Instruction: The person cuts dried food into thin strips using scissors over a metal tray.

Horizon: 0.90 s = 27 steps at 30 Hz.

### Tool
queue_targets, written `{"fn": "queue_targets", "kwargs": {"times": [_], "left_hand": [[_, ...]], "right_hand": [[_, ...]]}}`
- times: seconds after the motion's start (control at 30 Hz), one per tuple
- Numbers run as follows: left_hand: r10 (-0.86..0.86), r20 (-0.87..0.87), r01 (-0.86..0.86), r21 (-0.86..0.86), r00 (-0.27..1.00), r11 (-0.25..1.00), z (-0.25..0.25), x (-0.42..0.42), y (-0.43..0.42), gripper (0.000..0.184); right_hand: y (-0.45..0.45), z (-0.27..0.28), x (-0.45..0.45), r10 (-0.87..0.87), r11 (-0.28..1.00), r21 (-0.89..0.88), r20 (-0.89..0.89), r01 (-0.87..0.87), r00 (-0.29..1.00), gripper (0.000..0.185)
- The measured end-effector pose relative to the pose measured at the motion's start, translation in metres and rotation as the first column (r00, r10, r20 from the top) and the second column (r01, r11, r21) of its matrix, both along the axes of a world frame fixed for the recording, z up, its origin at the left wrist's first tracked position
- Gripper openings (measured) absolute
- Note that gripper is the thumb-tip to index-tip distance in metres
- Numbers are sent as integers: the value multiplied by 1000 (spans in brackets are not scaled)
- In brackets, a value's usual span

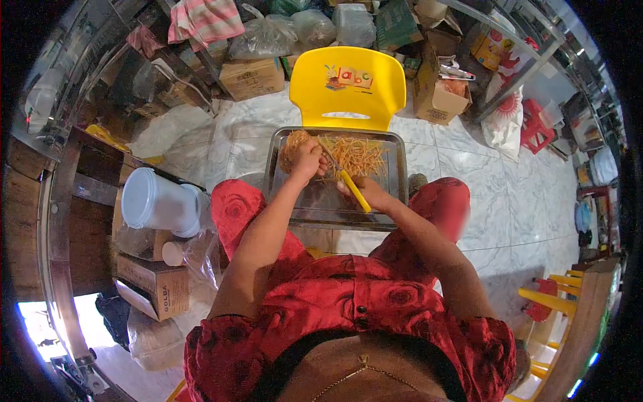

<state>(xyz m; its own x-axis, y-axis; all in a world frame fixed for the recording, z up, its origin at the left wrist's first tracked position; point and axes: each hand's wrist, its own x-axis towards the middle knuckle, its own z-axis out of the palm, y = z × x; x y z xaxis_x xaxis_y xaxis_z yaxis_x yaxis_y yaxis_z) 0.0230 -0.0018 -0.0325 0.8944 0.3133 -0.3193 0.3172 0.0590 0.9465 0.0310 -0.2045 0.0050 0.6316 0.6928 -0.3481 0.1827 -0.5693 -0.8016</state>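
Observation:
A dark metal tray (402, 164) in front of me holds thin orange-brown dried strands (362, 155), spread loosely on its right part. A denser brown clump of strands (288, 151) lies at its left. My left hand (309, 162) is closed at the edge of this clump, fingers bunched around some strands. My right hand (372, 194) is closed on what looks like yellow-handled scissors (355, 191). Their blade end points up and left, close to my left fingertips. Only one handle shows clearly, and the blade tips are partly hidden.
A yellow plastic chair (348, 84) stands just beyond the tray. White buckets (157, 201) and a cardboard box (154, 288) are at the left. Boxes (251, 77) and plastic bags (264, 35) line the back. A white sack (502, 117) and red stool (538, 126) sit at the right.

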Motion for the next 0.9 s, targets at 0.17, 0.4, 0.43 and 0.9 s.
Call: {"fn": "queue_targets", "kwargs": {"times": [0.17, 0.4, 0.43, 0.9], "left_hand": [[0, 73, 2, -20, 997, 1000, 5, -2, -4, 19], [7, 42, -4, -59, 999, 998, 4, -2, -3, 19], [1, 54, 2, -58, 999, 998, 5, -2, -3, 18], [32, 43, -29, -64, 999, 998, 5, -2, -5, 17]], "right_hand": [[1, -14, 2, -21, 981, 190, -56, 32, 998, 49], [-2, -2, 4, -25, 998, 47, -100, 30, 995, 58], [-2, -4, 5, -40, 998, 43, -66, 42, 997, 58], [-2, -13, 6, -47, 998, 46, 93, 43, 995, 58]]}}
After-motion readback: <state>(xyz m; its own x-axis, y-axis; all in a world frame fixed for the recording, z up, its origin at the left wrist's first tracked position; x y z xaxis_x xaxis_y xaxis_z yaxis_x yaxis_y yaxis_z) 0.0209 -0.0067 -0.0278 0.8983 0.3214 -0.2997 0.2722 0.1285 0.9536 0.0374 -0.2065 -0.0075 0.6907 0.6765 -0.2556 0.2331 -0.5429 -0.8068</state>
